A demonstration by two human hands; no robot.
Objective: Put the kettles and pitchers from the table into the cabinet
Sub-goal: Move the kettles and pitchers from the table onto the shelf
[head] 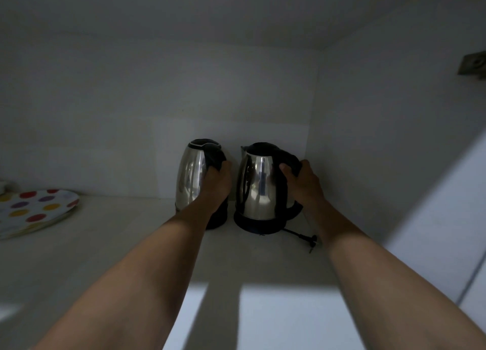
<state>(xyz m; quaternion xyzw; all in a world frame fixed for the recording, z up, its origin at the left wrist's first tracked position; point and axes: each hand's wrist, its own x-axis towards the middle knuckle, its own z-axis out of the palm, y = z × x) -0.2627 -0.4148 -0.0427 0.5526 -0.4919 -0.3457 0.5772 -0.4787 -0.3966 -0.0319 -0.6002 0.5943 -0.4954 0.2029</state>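
Both forearms are reaching in: left hand [217, 181] and right hand [302, 177] are gripping steel kettles' [193, 176] [259, 186] black handles (rigid, probably light, slick-sided).

The cabinet interior [184, 86] was dim and grey, lit only from the near side, where a bright patch on the shelf [289, 318] carried two arm shadows. Soft highlights streaked both steel kettles [260, 189], and the wide-angle edges bowed and blurred.

Cabinet [184, 91] interior, dim. Two steel kettles stand upright side by side on the shelf near the back wall. Left hand [217, 182] grips left kettle [192, 176] handle; right hand [302, 181] grips right kettle [259, 189] handle. Cord [299, 235] lies beside the right kettle's base. Spotted plate [34, 210] at far left.
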